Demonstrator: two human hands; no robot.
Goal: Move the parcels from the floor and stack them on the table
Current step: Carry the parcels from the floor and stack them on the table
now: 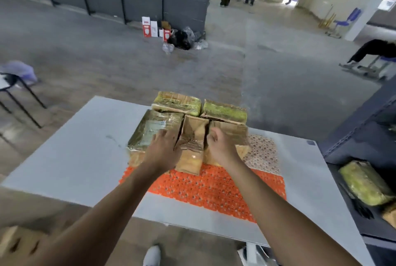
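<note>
On table [75, 147], parcel [192, 137] is flanked by left hand [161, 147], fingers spread, and right hand [220, 145], curled, grip unclear; best pressed evenly until squared.

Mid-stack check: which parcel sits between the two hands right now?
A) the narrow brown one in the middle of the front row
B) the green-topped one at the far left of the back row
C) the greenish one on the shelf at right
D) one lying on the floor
A: the left hand and right hand are on either side of the narrow brown parcel, in the front row on the table.
</note>
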